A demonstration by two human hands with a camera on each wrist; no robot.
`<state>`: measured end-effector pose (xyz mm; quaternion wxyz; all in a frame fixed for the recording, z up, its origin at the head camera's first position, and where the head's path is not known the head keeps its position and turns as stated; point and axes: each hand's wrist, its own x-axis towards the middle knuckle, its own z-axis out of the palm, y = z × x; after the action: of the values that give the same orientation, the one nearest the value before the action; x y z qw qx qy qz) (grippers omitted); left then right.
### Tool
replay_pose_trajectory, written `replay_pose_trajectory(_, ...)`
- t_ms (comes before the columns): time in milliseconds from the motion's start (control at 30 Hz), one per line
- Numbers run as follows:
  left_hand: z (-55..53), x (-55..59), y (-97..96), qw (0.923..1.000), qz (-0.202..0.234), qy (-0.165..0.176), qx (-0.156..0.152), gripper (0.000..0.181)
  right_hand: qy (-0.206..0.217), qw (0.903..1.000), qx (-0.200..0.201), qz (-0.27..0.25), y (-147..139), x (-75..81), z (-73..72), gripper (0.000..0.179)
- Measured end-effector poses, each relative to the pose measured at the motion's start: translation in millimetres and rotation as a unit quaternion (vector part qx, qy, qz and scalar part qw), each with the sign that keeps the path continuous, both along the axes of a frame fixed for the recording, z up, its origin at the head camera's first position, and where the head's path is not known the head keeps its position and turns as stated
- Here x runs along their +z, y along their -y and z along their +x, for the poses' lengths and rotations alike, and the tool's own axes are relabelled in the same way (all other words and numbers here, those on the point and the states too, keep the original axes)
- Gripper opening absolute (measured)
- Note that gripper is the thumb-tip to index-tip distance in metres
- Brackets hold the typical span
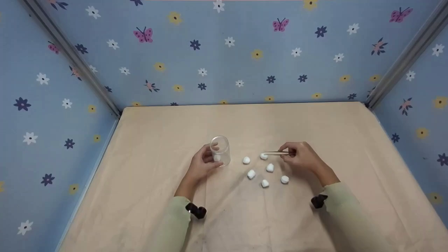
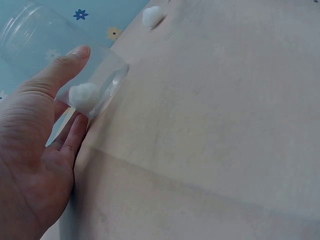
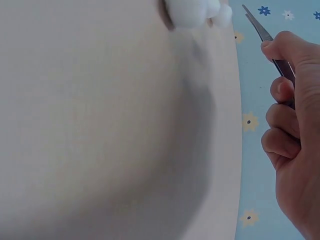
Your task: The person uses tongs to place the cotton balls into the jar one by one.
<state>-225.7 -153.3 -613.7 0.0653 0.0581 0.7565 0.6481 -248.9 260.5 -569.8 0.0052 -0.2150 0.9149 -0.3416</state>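
My left hand grips a clear cylindrical container, thumb on the near side and fingers behind it. Inside, close to its base, lies one white cotton ball. Between the thumb and fingers of my right hand is a pair of metal tweezers, pointing left. Their tips overlap a cotton ball in the head view; in the right wrist view the tips stand slightly apart with nothing between them. Several more cotton balls lie loose between the two hands.
A beige cloth with faint creases covers the table. Blue flowered panels rise at the back and both sides, with grey metal posts at the corners. Dark wrist cameras sit on both pale green sleeves.
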Motion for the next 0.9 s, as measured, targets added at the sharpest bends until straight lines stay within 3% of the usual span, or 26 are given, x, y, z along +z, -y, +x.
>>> replay_pose_trajectory(900, -0.9, -1.4, -1.6, 0.9999, 0.002, 0.013, 0.010, 0.073, 0.030, 0.9993, -0.007, 0.021, 0.2, -13.3, 2.1, 0.013)
